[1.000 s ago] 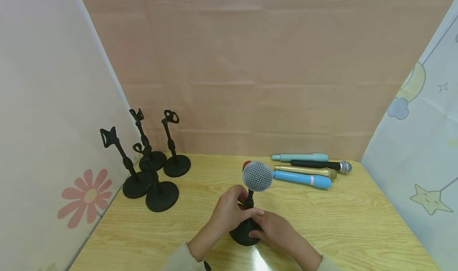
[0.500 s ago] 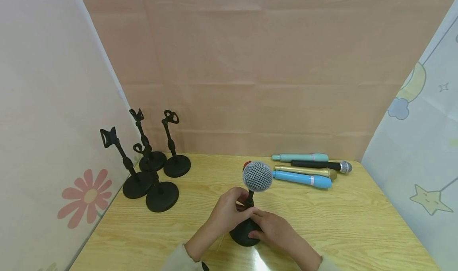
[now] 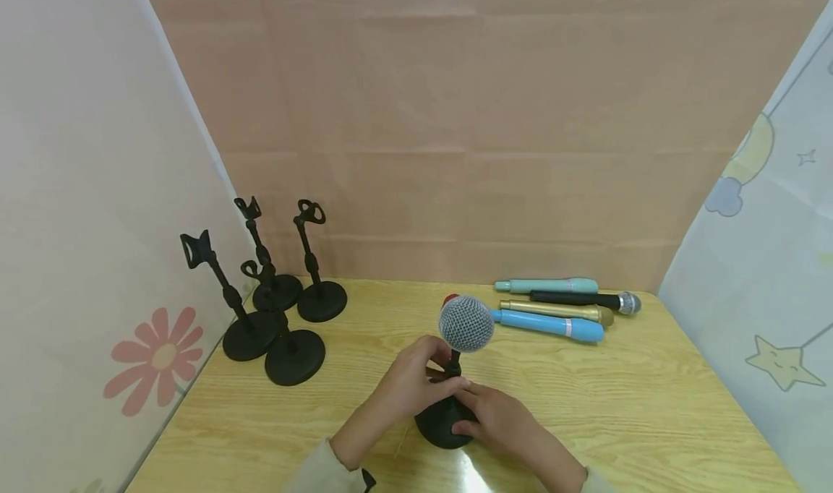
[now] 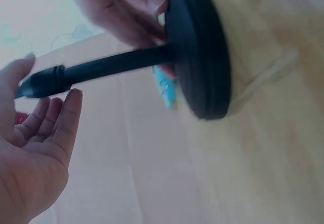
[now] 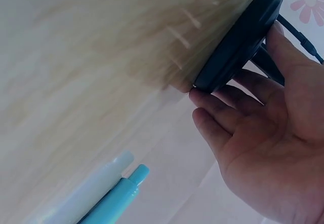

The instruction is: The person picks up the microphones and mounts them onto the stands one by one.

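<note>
A black microphone stand (image 3: 445,424) stands on the table in front of me, its round base flat on the wood. On top sits a microphone (image 3: 466,324) with a silver mesh head facing me and a bit of red behind it. My left hand (image 3: 416,381) holds the collar on the stand's pole between thumb and fingers, as the left wrist view shows. Lower down, my right hand (image 3: 497,417) grips the base (image 5: 238,41), thumb on its upper face and fingertips at the rim. Most of the microphone's body is hidden behind its head.
Several empty black microphone stands (image 3: 295,357) are grouped at the back left. At the back right lie a mint microphone (image 3: 547,286), a black one (image 3: 573,298), a gold one (image 3: 553,309) and a blue one (image 3: 549,324). A paper-covered wall (image 3: 468,153) rises behind the table.
My left thumb has drawn back a little to the left along the pole. The mesh head has shifted very slightly left and down. My right hand stays on the base.
</note>
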`<state>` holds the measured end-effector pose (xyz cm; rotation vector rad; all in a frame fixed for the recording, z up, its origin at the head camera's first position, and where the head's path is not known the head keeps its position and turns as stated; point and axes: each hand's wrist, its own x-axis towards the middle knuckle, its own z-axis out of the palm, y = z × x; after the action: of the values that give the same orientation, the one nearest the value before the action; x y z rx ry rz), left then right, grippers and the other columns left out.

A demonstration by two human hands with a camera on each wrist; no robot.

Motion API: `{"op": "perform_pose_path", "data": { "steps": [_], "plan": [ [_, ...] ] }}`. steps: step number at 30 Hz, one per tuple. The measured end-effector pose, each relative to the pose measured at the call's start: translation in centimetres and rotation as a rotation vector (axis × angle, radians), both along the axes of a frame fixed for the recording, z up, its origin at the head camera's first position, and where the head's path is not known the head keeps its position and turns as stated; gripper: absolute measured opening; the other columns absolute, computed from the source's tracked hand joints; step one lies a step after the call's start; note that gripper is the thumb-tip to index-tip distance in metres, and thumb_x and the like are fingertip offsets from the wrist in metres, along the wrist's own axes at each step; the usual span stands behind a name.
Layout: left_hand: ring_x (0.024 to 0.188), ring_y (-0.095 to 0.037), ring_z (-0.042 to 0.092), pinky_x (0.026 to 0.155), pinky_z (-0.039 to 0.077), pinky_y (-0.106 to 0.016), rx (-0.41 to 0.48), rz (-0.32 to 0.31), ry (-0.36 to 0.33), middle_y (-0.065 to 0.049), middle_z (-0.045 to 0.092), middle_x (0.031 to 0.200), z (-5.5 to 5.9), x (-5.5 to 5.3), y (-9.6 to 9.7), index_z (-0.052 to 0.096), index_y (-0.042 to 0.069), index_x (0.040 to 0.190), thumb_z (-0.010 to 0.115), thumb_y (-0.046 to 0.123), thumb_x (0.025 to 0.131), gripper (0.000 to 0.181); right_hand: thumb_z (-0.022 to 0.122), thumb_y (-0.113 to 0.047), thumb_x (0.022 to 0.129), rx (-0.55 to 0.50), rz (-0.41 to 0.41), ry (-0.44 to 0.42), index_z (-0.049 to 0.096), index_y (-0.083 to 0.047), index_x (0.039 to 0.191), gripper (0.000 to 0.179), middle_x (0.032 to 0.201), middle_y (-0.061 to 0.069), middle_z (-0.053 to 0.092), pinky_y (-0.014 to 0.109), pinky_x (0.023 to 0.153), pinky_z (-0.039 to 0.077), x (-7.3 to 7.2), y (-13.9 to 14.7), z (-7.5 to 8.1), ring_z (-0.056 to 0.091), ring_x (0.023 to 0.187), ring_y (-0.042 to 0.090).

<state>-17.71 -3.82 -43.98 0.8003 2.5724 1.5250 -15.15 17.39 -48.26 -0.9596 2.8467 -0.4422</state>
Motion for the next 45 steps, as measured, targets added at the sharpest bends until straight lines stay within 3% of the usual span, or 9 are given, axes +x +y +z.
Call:
{"op": "perform_pose_path", "data": {
  "steps": [4,8,14,19,26,33,39,45],
  "plan": [
    [0.102,-0.014,0.059,0.086,0.057,-0.024,0.019,-0.002,0.052,-0.003,0.058,0.11,1.6,-0.4,-1.0,0.055,0.013,0.115,0.08,0.035,0.089,0.042,0.067,-0.047,0.094,-0.005,-0.003,-0.021,0.06,0.002,0.138,0.066,0.144,0.019,0.057,0.05,0.101,0.051,-0.1,0.0,0.0,0.061,0.126,0.036],
    [0.107,-0.016,0.059,0.091,0.058,-0.031,0.028,0.009,0.116,-0.003,0.056,0.114,3.1,-0.8,-1.6,0.051,0.014,0.121,0.082,0.032,0.087,0.049,0.069,-0.043,0.093,-0.01,-0.013,-0.04,0.058,-0.002,0.142,0.065,0.147,0.017,0.055,0.049,0.102,0.05,-0.2,-0.2,-0.1,0.059,0.128,0.034],
    [0.108,-0.021,0.06,0.093,0.057,-0.036,0.004,-0.007,0.136,0.002,0.055,0.115,4.0,-0.8,-1.9,0.052,0.013,0.124,0.083,0.029,0.086,0.051,0.07,-0.042,0.093,-0.01,-0.025,-0.064,0.056,-0.006,0.145,0.065,0.149,0.013,0.053,0.049,0.103,0.05,-0.2,-0.2,0.0,0.059,0.129,0.033],
    [0.106,-0.022,0.06,0.092,0.056,-0.029,-0.036,-0.031,0.075,0.005,0.059,0.112,3.3,-0.7,-1.9,0.056,0.015,0.121,0.082,0.031,0.087,0.046,0.068,-0.044,0.093,0.002,-0.03,-0.074,0.056,-0.006,0.145,0.065,0.149,0.014,0.053,0.05,0.103,0.049,-0.2,-0.2,0.2,0.058,0.129,0.034],
    [0.101,-0.015,0.06,0.091,0.057,-0.034,-0.066,-0.069,0.0,0.006,0.062,0.109,1.8,-0.6,-1.7,0.06,0.015,0.123,0.08,0.032,0.089,0.043,0.066,-0.048,0.094,0.022,-0.038,-0.1,0.058,-0.003,0.142,0.066,0.148,0.014,0.054,0.051,0.103,0.049,-0.4,-0.2,0.1,0.058,0.129,0.035],
    [0.095,-0.008,0.06,0.086,0.056,-0.023,-0.047,-0.056,0.0,0.009,0.064,0.104,0.9,-0.3,-1.1,0.063,0.017,0.117,0.08,0.027,0.089,0.034,0.067,-0.047,0.094,0.031,-0.028,-0.093,0.059,-0.001,0.14,0.065,0.145,0.015,0.056,0.051,0.103,0.049,-0.6,-0.2,0.1,0.059,0.128,0.035],
    [0.097,-0.01,0.064,0.088,0.058,-0.028,-0.012,-0.018,-0.025,0.007,0.066,0.107,0.5,-0.1,-0.6,0.063,0.016,0.123,0.079,0.025,0.09,0.037,0.067,-0.048,0.094,0.034,-0.016,-0.075,0.059,-0.001,0.14,0.066,0.146,0.014,0.056,0.05,0.103,0.05,-0.7,-0.2,0.1,0.06,0.127,0.035],
    [0.103,-0.009,0.066,0.091,0.057,-0.03,0.015,-0.096,0.002,0.002,0.067,0.113,0.2,-0.3,-0.6,0.062,0.013,0.125,0.073,0.017,0.096,0.032,0.067,-0.047,0.093,0.025,-0.001,-0.059,0.057,-0.005,0.143,0.066,0.148,0.012,0.055,0.048,0.101,0.051,-0.6,-0.2,0.2,0.06,0.126,0.034]
  ]
}}
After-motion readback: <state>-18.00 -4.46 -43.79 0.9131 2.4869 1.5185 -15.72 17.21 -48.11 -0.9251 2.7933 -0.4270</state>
